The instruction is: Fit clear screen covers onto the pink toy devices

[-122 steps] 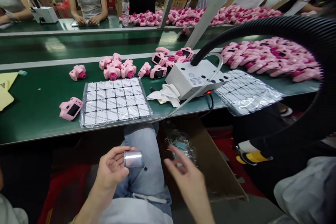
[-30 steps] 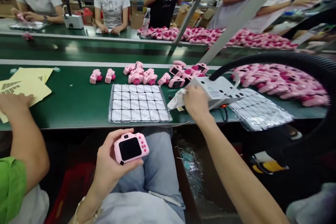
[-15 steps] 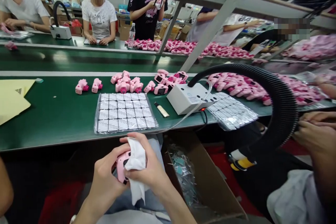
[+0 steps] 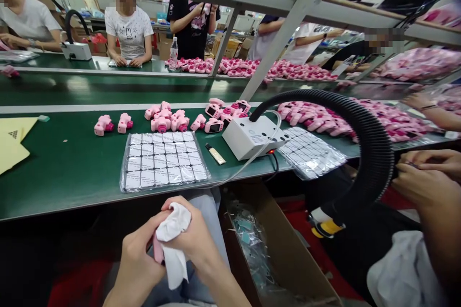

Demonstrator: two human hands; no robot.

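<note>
Fingers (image 4: 144,237) of the left hand (image 4: 135,261) curl tight around a pink toy camera (image 4: 157,251), of which only a thin edge shows, held low over the person's lap in front of the tabletop (image 4: 72,172). Against it, the right hand (image 4: 196,240) pinches a white cloth (image 4: 173,240) with its fingers closed, the cloth draped over the camera's face and hanging below it. On the tabletop, far left, lie yellow sheets (image 4: 12,146). Further right stand two loose pink cameras (image 4: 111,123), then a cluster of more cameras (image 4: 167,120) just behind a clear-wrapped tray of small white squares (image 4: 163,160). Beside the tray lies a small flat stick (image 4: 215,154), and next to that sits a white box unit (image 4: 252,136) with a black ribbed hose (image 4: 374,144) arching off to the right. A second wrapped tray (image 4: 311,151) lies just right of the box, overhanging the tabletop's edge, with a long heap of pink cameras (image 4: 345,117) behind it. Below the edge stands an open cardboard box (image 4: 288,249) with plastic scraps inside. At far right, a co-worker's hands (image 4: 421,172) are clasped together near the hose.
</note>
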